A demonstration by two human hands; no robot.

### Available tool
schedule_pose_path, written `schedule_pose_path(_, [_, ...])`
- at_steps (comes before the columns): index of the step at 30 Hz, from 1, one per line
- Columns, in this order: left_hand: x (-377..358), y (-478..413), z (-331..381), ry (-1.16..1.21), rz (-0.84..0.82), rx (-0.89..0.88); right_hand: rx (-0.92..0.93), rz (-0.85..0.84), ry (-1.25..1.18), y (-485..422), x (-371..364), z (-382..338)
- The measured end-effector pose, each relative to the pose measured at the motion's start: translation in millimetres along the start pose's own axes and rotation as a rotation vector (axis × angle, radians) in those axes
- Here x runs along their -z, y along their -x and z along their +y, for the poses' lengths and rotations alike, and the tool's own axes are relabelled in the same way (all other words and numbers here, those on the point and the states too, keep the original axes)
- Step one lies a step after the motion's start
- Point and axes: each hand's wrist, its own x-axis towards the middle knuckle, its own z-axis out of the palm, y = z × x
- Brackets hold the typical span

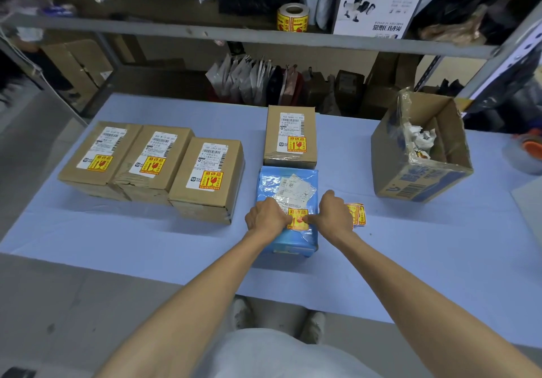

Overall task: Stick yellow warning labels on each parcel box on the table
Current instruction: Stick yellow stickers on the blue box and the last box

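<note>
A blue plastic-wrapped parcel [289, 184] lies on the table in front of me. A yellow warning label [297, 219] sits on its near half. My left hand [265, 217] presses the label's left side with curled fingers. My right hand [331, 211] presses the label's right edge with a fingertip. Three brown boxes [99, 157] [154, 163] [208, 176] stand in a row at the left, each with a yellow label. A fourth labelled brown box [290, 135] stands behind the blue parcel. Loose yellow labels [358, 214] lie just right of my right hand.
An open cardboard box [422, 178] holding scrap paper stands at the right. A roll of yellow labels [293, 18] sits on the shelf behind the table. A tape roll [528, 151] is at the far right edge. The table cover [146, 245] is light blue.
</note>
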Motion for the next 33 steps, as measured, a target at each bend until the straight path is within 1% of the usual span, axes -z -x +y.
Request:
schedule_pose_path(3, [4, 1, -4, -0.027, 0.047, 0.019, -0.027, -0.047, -0.087, -2, 2, 7])
schedule_pose_path(8, [11, -7, -21, 0.136, 0.082, 0.046, -0.030, -0.076, -0.220, -9, -5, 8])
schedule_pose_path(11, [13, -9, -18, 0.175, 0.059, 0.080, -0.049, -0.048, -0.207, -10, -5, 4])
schedule_pose_path(15, [13, -10, -5, 0.089, 0.046, 0.098, -0.071, -0.057, -0.145, -13, -8, 1])
schedule_pose_path(19, [8, -13, -6, 0.095, 0.031, 0.102, -0.028, -0.050, -0.220, -19, -9, 2])
schedule_pose_path(24, [5, -13, -6, 0.151, 0.032, 0.110, -0.058, -0.083, -0.327, -22, -5, 1])
schedule_pose_path(28, [5, -11, -9, 0.194, 0.045, 0.062, -0.050, -0.113, -0.333, -22, -4, 7])
schedule_pose_path(31, [4, -5, -12, 0.214, 0.071, 0.056, -0.075, -0.077, -0.379, -15, -6, 10])
schedule_pose_path(33, [3, -2, -10, 0.173, 0.075, 0.061, -0.079, -0.045, -0.344, -10, -10, 10])
